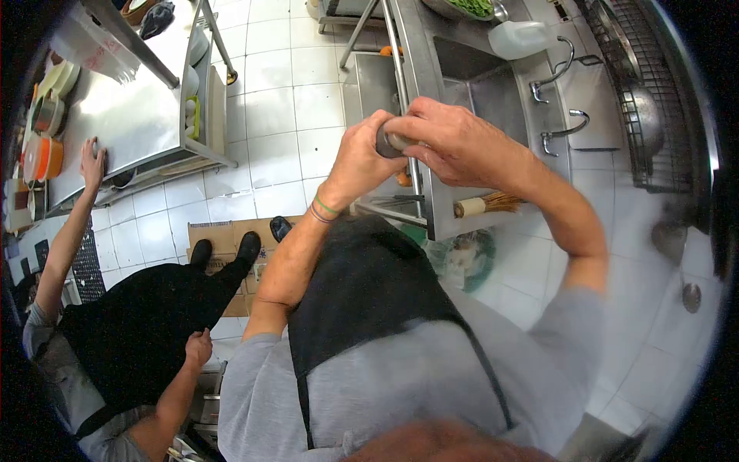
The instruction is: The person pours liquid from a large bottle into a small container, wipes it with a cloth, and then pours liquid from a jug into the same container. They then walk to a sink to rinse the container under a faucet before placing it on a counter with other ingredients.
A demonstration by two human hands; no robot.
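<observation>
In front of my body, near the edge of the steel sink [481, 100], my left hand [358, 158] wraps round a small dark grey, round-sided object [387, 143] with a paler top. It looks like a small cup or jar, but its kind cannot be made out. My right hand [454, 142] is closed over the pale top, thumb and fingers bent against it. Both hands touch, and they hide most of the object.
A whisk-like bundle of bristles [489, 204] lies at the sink's near end. A plastic jug [522, 38] stands by the taps [548, 81]. At left, a co-worker's hand [91, 163] rests on a steel table [146, 115]. Cardboard [212, 231] covers some floor tiles.
</observation>
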